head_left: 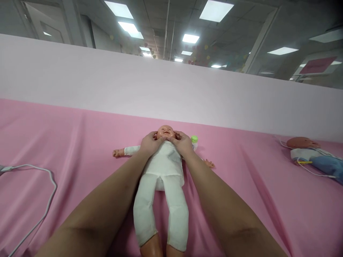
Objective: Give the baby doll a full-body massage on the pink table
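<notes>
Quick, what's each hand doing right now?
Left hand: partly closed, holding one side of the doll's head.
Right hand: partly closed, holding the other side.

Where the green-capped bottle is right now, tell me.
In the head view, the bottle is on the pink sheet, right of centre, just to the right of the right hand, near the doll's head.

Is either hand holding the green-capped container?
No, the left hand and right hand cup the doll's head from both sides, while the green-capped container sits beside the right hand.
</notes>
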The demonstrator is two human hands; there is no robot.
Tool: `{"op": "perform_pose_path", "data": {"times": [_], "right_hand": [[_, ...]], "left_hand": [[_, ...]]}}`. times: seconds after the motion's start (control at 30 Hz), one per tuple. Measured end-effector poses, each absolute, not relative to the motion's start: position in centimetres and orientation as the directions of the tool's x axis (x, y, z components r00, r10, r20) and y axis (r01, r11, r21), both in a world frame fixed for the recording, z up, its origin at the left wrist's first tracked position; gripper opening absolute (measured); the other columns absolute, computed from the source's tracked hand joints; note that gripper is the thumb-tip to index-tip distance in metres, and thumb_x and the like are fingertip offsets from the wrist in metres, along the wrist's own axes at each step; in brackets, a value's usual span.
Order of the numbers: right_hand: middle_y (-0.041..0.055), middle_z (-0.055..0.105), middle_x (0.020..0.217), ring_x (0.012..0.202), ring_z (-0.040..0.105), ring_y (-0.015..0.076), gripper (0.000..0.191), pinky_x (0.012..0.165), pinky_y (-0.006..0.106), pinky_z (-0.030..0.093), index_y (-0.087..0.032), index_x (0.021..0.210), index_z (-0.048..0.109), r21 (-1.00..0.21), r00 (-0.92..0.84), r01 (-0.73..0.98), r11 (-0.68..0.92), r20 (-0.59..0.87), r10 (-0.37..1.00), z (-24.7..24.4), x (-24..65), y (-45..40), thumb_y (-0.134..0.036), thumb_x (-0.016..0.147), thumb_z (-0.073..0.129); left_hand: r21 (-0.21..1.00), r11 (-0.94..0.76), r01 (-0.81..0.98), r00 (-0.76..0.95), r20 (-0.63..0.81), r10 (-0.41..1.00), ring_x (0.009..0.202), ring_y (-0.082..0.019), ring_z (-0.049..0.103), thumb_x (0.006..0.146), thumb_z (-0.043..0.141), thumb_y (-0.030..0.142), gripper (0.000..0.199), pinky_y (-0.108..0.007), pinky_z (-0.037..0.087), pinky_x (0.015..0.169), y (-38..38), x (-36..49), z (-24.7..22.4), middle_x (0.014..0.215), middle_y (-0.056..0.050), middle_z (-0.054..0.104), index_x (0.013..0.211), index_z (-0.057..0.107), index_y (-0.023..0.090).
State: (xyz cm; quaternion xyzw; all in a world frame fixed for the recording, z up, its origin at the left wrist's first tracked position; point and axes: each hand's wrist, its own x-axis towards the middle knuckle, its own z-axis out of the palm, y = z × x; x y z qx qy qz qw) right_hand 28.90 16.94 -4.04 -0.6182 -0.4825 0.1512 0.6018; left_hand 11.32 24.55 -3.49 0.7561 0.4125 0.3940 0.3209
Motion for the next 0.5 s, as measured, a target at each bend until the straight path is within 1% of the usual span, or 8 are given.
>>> {"op": "perform_pose_path", "data": {"times": [0.1, 0.17, 0.23, 0.33, 0.43, 0.5], "right_hand": [[0.0079, 0.074, 0.122, 0.107, 0.071, 0.0258, 0.062, 0.097, 0.040, 0.056, -0.023, 0.121, 0.071, -0.885, 0.513, 0.438, 0.159, 0.391, 0.764, -3.8, 28.9, 16.9, -0.058, 0.071, 0.084], [0.0070, 0.075, 0.120, 0.106, 0.071, 0.0258, 0.057, 0.096, 0.040, 0.055, -0.024, 0.117, 0.071, -0.873, 0.492, 0.467, 0.137, 0.386, 0.780, -3.7, 29.0, 16.8, -0.062, 0.076, 0.078], [0.0056, 0.075, 0.118, 0.106, 0.071, 0.0258, 0.052, 0.094, 0.040, 0.055, -0.025, 0.113, 0.072, -0.865, 0.461, 0.485, 0.129, 0.379, 0.802, -3.7, 29.1, 16.8, -0.065, 0.079, 0.073], [0.0053, 0.074, 0.120, 0.107, 0.070, 0.0252, 0.053, 0.094, 0.040, 0.055, -0.026, 0.117, 0.069, -0.871, 0.459, 0.476, 0.122, 0.364, 0.810, -4.2, 29.2, 16.9, -0.063, 0.079, 0.074], [0.0071, 0.072, 0.123, 0.109, 0.069, 0.0259, 0.063, 0.096, 0.041, 0.055, -0.025, 0.125, 0.064, -0.883, 0.483, 0.459, 0.101, 0.343, 0.805, -4.9, 29.2, 17.0, -0.060, 0.075, 0.080], [0.0079, 0.071, 0.126, 0.111, 0.069, 0.0261, 0.069, 0.096, 0.041, 0.056, -0.025, 0.127, 0.060, -0.897, 0.472, 0.424, 0.125, 0.337, 0.815, -5.3, 29.2, 17.1, -0.058, 0.071, 0.083]], "left_hand": [[0.779, -0.437, 0.449, 0.352, 0.295, 0.888, 0.104, -0.029, 0.071, 0.087, 0.060, 0.068, 0.060, -0.034, 0.051, 0.084, 23.8, 11.6, -2.7, 0.117, -0.011, 0.076, 0.123, 0.066, 0.021], [0.745, -0.426, 0.514, 0.355, 0.268, 0.896, 0.102, -0.031, 0.071, 0.089, 0.054, 0.071, 0.060, -0.036, 0.051, 0.080, 23.4, 11.9, -2.3, 0.114, -0.013, 0.076, 0.117, 0.066, 0.020], [0.718, -0.434, 0.544, 0.355, 0.272, 0.894, 0.100, -0.032, 0.071, 0.090, 0.051, 0.072, 0.060, -0.037, 0.050, 0.077, 23.4, 12.1, -2.4, 0.112, -0.014, 0.076, 0.114, 0.066, 0.019], [0.752, -0.453, 0.479, 0.367, 0.297, 0.881, 0.100, -0.030, 0.072, 0.089, 0.055, 0.071, 0.059, -0.036, 0.052, 0.078, 23.7, 12.2, -3.3, 0.114, -0.012, 0.076, 0.117, 0.064, 0.020], [0.812, -0.451, 0.371, 0.390, 0.305, 0.869, 0.104, -0.026, 0.072, 0.086, 0.064, 0.066, 0.060, -0.034, 0.054, 0.083, 24.3, 12.1, -4.5, 0.121, -0.009, 0.075, 0.126, 0.062, 0.021], [0.818, -0.455, 0.352, 0.385, 0.317, 0.867, 0.105, -0.024, 0.073, 0.085, 0.069, 0.062, 0.061, -0.032, 0.055, 0.085, 24.7, 12.0, -5.1, 0.122, -0.008, 0.075, 0.130, 0.061, 0.022]]}}
